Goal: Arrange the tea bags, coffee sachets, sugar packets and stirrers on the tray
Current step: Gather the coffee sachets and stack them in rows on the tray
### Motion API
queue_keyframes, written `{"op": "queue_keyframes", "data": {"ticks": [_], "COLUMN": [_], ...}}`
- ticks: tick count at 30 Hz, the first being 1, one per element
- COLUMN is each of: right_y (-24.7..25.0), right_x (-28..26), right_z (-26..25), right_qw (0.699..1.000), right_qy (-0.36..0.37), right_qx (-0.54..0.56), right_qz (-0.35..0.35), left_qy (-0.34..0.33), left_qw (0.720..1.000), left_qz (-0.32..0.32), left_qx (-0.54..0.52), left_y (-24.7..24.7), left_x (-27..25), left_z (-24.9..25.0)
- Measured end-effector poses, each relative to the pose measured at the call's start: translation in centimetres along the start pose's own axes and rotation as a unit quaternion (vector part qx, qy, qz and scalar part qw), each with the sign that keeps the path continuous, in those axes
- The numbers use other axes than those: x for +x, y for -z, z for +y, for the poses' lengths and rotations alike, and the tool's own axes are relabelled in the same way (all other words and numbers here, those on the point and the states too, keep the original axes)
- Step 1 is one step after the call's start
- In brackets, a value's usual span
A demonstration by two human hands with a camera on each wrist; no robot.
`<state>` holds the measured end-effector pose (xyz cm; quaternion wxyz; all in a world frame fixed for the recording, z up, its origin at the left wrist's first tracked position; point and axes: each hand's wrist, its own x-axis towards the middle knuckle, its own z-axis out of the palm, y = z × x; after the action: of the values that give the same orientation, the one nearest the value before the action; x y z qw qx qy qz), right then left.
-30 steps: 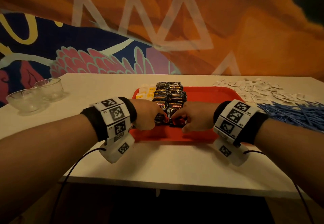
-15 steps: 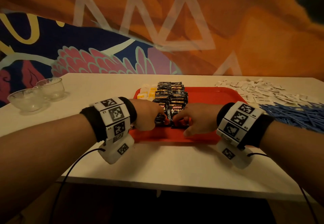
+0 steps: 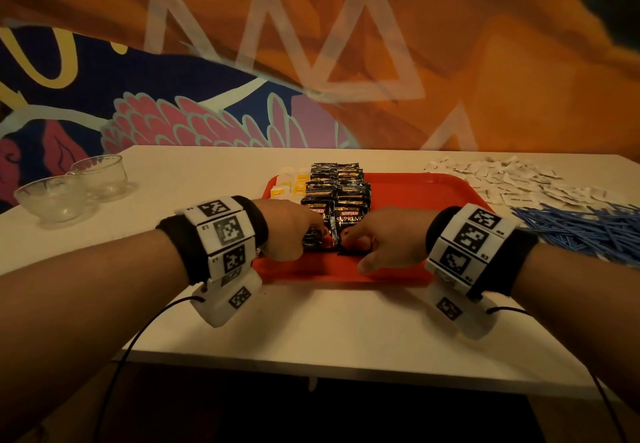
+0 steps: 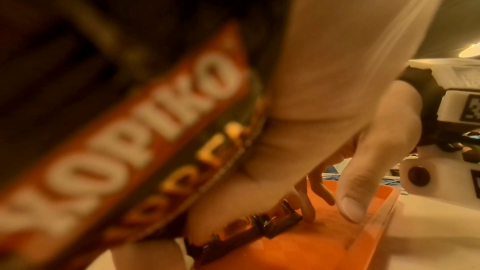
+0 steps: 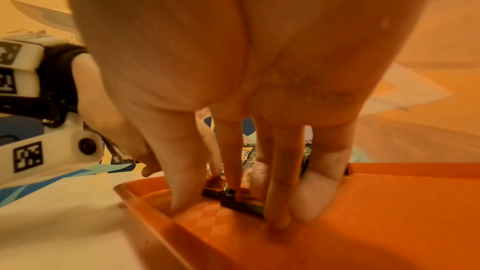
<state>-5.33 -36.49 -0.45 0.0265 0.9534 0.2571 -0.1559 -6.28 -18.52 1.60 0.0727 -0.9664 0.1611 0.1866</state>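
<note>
so that the rows stay neat, left hand [image 3: 287,229] and right hand [image 3: 388,241] each pinch coffee sachets [image 3: 337,196] at centre frame on the tray [image 3: 415,193].

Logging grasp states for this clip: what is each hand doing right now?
Left hand: grips a Kopiko coffee sachet.
Right hand: fingers down around another Kopiko sachet; grip unclear.

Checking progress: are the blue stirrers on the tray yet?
Not yet. The stirrers lie heaped on the table, right of the red tray.
</note>
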Motion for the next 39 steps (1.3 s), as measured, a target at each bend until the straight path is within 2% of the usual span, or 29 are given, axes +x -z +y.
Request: {"op": "queue_keyframes", "data": {"ticks": [9, 22, 34, 37, 39], "right_y": [-0.1, 0.0, 0.4, 0.6, 1.0], "right_x": [-0.3, -0.5, -0.7, -0.7, -0.8], "right_z": [-0.5, 0.0, 1.0, 1.1, 1.2], "right_qw": [1.000, 0.999, 0.997, 0.995, 0.991], "right_qy": [-0.002, -0.003, 0.006, 0.012, 0.017], "right_qx": [-0.022, 0.026, 0.060, 0.068, 0.088], "right_qz": [-0.005, 0.018, 0.046, 0.073, 0.100], "left_qy": [0.009, 0.008, 0.002, 0.002, 0.010], "left_qw": [1.000, 1.000, 0.998, 0.989, 0.963], "left_qz": [0.005, 0.004, 0.048, 0.093, 0.136], "left_qx": [0.003, -0.005, -0.042, -0.119, -0.233], "left_y": [0.0, 0.3, 0.3, 0.8, 1.2], "left_x": [-0.1, -0.6, -0.5, -0.4, -0.4], "left_z": [0.1, 0.2, -0.6, -1.4, -2.1]}}
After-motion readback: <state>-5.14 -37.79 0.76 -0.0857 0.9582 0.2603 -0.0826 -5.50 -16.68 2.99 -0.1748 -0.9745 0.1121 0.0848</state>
